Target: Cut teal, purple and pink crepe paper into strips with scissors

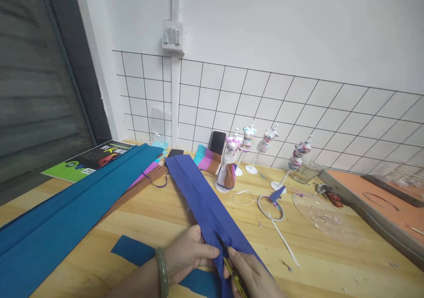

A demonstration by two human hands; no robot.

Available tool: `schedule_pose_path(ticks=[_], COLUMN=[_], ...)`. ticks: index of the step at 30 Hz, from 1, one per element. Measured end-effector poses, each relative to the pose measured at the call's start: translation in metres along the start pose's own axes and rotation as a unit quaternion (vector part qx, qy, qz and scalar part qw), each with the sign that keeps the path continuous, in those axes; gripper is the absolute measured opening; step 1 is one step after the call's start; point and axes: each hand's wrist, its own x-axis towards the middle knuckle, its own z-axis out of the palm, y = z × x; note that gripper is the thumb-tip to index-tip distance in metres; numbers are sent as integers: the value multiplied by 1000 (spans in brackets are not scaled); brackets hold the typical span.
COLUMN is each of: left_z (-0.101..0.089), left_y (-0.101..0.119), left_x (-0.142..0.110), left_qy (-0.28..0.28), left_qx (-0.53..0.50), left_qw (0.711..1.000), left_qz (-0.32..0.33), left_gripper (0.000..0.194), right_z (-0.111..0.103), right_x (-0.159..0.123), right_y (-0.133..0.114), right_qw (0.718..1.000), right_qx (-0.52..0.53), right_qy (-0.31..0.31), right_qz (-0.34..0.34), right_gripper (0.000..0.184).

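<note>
Two hands share the purple strip (212,196), which runs from the bottom edge at six o'clock up towards eleven on the wood table (152,227). Our left hand (185,251) pinches its near edge; our right hand (253,273) grips the yellow-handled scissors (236,280), blades pointing to eleven against the strip.

The main risk, we judge, is our left thumb: its tip sits just beside the blades, so a slip or longer bite could nick it. The strip is rumpled around the blades, and cutting through a bunched spot could leave a ragged line or catch a second layer. With the far end apparently unheld, a tug from us could skew it or drag it against the nearest mannequin (231,156) at twelve o'clock. Another hazard is the teal scrap (202,281) at eight o'clock, close under our work, where a low blade could snag it.

Our fingers and the strip's folds cover part of the blades, so we cannot tell how far apart they are, nor how much is cut. Our right fingers in the handles are partly hidden, the frame's bottom edge crops the handles and the strip, and the beads (326,218) at two o'clock blur together.
</note>
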Motion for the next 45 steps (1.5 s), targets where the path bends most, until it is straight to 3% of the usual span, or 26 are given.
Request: schedule_pose_path(ticks=[7, 21, 27, 32, 38, 45], left_z=[3, 2, 0, 0, 2, -7], left_y=[7, 7, 5, 4, 6, 3], left_x=[-2, -2, -2, -1, -2, -1], left_qy=[9, 5, 4, 10, 21, 4], left_qx=[5, -4, -10, -8, -2, -5], left_qw=[1000, 1000, 1000, 1000, 1000, 1000], left_qz=[-5, -5, -1, -5, -9, -16], left_gripper=[28, 27, 28, 29, 28, 33], right_z=[7, 9, 5, 2, 14, 19], right_x=[6, 10, 9, 9, 17, 21], right_y=[-4, -2, -1, -1, 6, 14], right_qw=[998, 997, 998, 998, 996, 996], right_qx=[37, 44, 21, -10, 22, 37], right_qy=[29, 28, 23, 55, 39, 37], right_qz=[43, 65, 50, 19, 73, 76], right_gripper=[65, 62, 52, 43, 57, 57])
